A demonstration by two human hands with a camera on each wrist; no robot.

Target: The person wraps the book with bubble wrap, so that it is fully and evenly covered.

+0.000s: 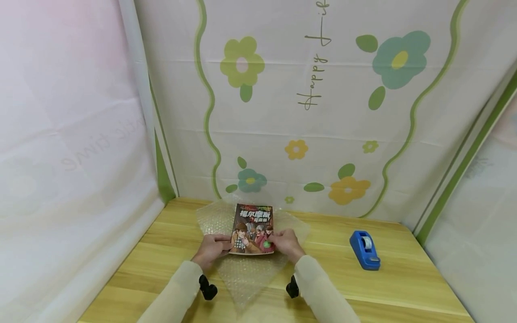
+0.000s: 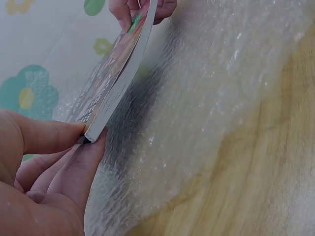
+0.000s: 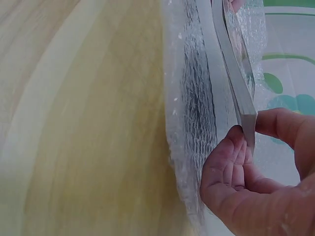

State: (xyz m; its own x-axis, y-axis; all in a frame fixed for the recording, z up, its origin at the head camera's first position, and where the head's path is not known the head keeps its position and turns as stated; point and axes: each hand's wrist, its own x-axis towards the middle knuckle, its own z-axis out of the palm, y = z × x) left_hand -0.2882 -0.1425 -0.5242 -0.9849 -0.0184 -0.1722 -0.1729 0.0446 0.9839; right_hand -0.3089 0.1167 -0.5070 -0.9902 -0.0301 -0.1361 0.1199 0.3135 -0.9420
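The book (image 1: pixel 253 229) is held cover-up over the sheet of bubble wrap (image 1: pixel 250 273), toward the far edge of the desk (image 1: pixel 412 280), its near end raised clear of the sheet, seemingly so that fingers can fit beneath. It is pinched close to its near corners between thumb and fingers, on one side by the left hand (image 1: pixel 212 249) and on the other by the right hand (image 1: pixel 287 243), each parted only by the book's thickness, presumably so that it is steadied. The blue tape dispenser (image 1: pixel 365 253) is stood toward the desk's far right corner, apparently out of the way.
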